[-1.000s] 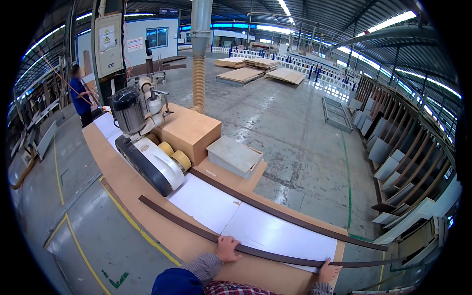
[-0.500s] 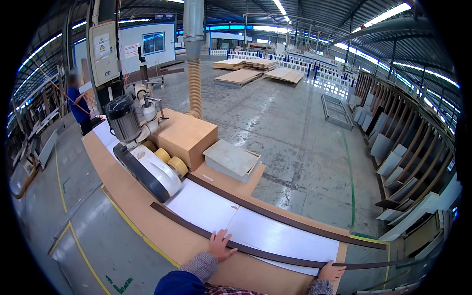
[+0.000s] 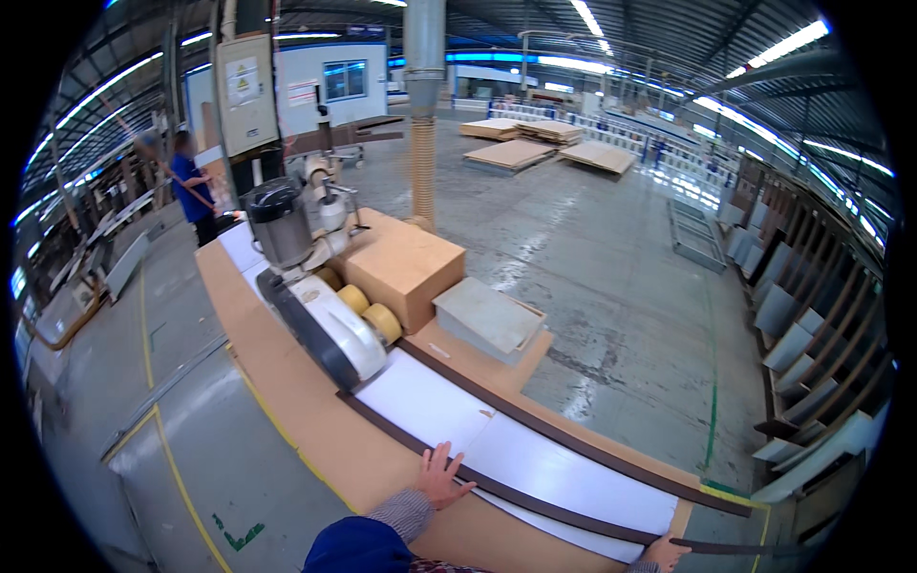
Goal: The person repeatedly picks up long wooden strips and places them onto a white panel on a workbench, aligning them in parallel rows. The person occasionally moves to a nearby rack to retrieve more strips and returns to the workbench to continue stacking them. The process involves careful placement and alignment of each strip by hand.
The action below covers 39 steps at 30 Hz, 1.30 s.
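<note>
My left hand (image 3: 443, 477) lies with fingers spread on a long dark brown strip (image 3: 544, 505), near the bench's front side. Farther right, near the bench end, my right hand (image 3: 665, 551) grips the same strip, partly cut off by the picture's lower edge. The strip runs along the near side of white panels (image 3: 535, 468) laid end to end, and its right part passes beyond the bench. A second dark brown strip (image 3: 573, 437) borders their far side. At the strips' left ends stands a feeder machine (image 3: 330, 329) with yellow rollers (image 3: 382, 323) over the panels.
Beside the rollers sit a wooden box (image 3: 411, 263) and a grey lidded bin (image 3: 489, 318). A ribbed duct (image 3: 423, 172) rises behind them. At far left stands a person in blue (image 3: 194, 191). Board stacks (image 3: 597, 157) lie on the floor; a panel rack (image 3: 812, 325) lines the right.
The view has turned left, so the bench and machine appear farther right. My left hand has shifted slightly left along the strip. The right hand sits lower in the picture, still on the strip.
</note>
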Each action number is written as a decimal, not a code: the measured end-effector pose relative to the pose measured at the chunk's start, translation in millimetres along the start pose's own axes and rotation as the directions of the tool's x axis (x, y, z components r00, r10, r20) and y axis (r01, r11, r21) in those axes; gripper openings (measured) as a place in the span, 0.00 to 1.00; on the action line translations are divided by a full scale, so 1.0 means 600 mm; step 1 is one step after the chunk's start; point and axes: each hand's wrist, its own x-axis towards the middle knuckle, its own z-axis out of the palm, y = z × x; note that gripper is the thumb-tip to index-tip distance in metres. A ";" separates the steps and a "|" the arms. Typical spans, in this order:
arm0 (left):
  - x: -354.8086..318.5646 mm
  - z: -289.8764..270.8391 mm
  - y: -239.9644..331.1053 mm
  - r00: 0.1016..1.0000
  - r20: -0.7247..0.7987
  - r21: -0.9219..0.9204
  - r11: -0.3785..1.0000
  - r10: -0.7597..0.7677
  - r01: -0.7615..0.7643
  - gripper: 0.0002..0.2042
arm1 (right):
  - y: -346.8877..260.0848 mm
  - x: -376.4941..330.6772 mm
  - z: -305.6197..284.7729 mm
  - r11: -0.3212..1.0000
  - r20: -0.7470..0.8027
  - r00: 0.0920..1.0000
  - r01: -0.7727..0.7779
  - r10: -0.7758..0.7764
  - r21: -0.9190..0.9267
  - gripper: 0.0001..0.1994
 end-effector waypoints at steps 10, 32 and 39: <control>-0.003 -0.013 -0.001 0.999 -0.042 -0.025 1.000 0.012 -0.013 0.37 | -0.005 -0.016 -0.018 0.991 0.017 0.994 0.104 -0.106 0.082 0.34; -0.004 0.000 -0.007 0.986 -0.146 -0.127 0.990 -0.085 0.067 0.34 | 0.021 0.011 0.050 0.994 0.027 0.994 0.110 -0.110 0.003 0.36; -0.004 0.005 -0.009 0.984 -0.162 -0.140 0.989 -0.080 0.057 0.32 | 0.012 0.003 0.028 0.994 0.025 0.994 0.108 -0.107 -0.022 0.37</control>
